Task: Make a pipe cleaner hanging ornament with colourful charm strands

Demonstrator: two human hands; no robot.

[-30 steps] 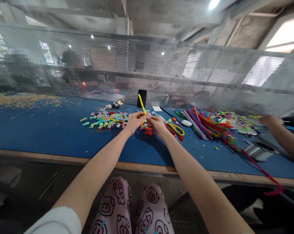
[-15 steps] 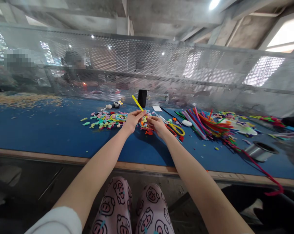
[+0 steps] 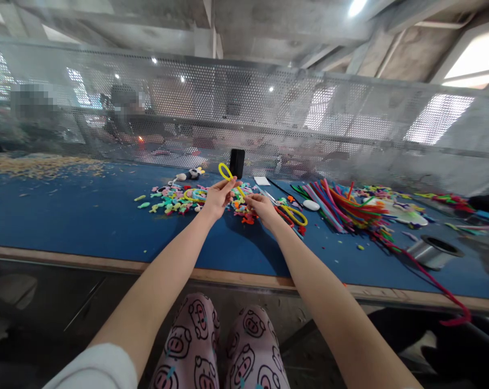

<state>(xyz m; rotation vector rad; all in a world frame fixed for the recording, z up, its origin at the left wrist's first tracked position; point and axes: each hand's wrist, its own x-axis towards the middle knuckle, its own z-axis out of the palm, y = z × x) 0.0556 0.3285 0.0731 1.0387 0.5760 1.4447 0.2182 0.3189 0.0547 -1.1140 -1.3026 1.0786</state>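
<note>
A yellow pipe cleaner (image 3: 225,172) is bent into a loop above my left hand (image 3: 219,198), whose thumb and fingers pinch it where the loop closes. Its straight end runs down to the right, into the closed fingertips of my right hand (image 3: 260,206). Both hands are raised over a heap of small, colourful twisted pieces (image 3: 174,204) on the blue table (image 3: 119,232). Just right of my right hand lie a yellow loop (image 3: 295,215) and a pair of scissors (image 3: 270,197), partly covered.
A black phone-like block (image 3: 237,163) stands upright behind my hands. Bundled colourful pipe cleaners (image 3: 337,202), a white oval object (image 3: 311,205) and a metal wire spool (image 3: 434,252) lie to the right. Behind the table rises a perforated metal screen (image 3: 212,102), with people beyond it.
The yellow pipe cleaner's upper end stuck up straight before; now it is curled round into a loop at my left fingers. Both hands stay in nearly the same place.
</note>
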